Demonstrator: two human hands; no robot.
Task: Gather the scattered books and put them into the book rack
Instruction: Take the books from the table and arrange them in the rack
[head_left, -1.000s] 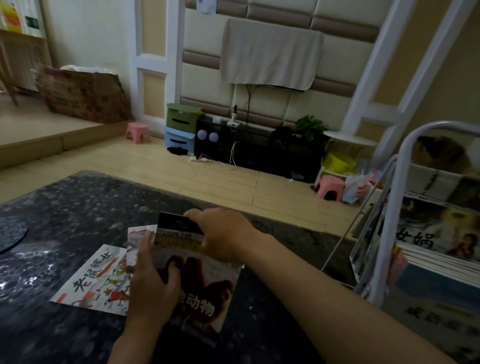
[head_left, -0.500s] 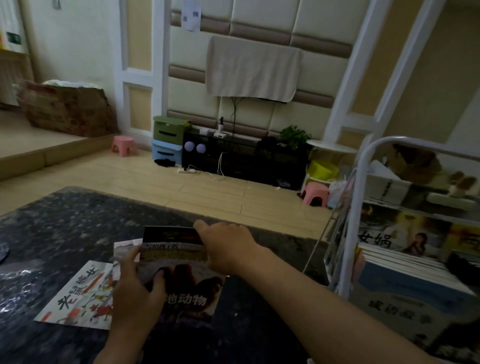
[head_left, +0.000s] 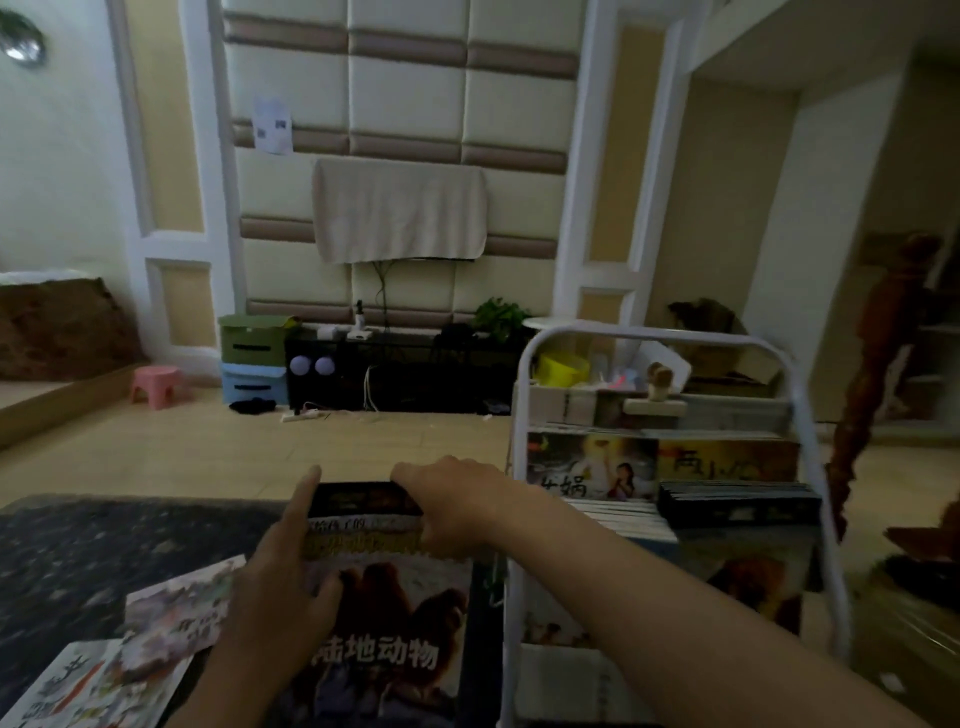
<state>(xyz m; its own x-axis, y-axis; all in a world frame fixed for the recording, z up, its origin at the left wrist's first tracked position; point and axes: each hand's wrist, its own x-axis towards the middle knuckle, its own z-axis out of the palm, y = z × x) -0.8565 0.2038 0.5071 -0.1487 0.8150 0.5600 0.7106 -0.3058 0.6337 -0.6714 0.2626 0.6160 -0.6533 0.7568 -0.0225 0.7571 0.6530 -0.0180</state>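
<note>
A large animal book (head_left: 400, 623), with a camel on its cover, is held by both hands near six o'clock in the head view. Its left edge is gripped by the left hand (head_left: 280, 587): the thumb is laid across the cover and the forefinger is stretched up along the edge toward twelve o'clock. Its top edge is gripped by the right hand (head_left: 457, 506), whose fingers are curled over the far side. The book is tilted with its cover toward the camera. Whether its lower edge rests on the tabletop (head_left: 104, 540) cannot be told.

The white book rack (head_left: 511, 649) stands at three o'clock from the held book, with its near post just beside the book's right edge. Shelved books (head_left: 592, 470) are seen in its tiers, covers facing out, and a dark stack (head_left: 737, 504) lies at three o'clock from them.

On the dark speckled tabletop, at eight o'clock from the held book, two thin picture books are left lying flat: a pale one (head_left: 176, 618), and a white one with red and black characters (head_left: 88, 686) partly covered by it.

Across the wooden floor, toward eleven o'clock, a pink stool (head_left: 156, 382) is seen beside a green box (head_left: 254, 343) stacked on a blue one (head_left: 254, 385).
</note>
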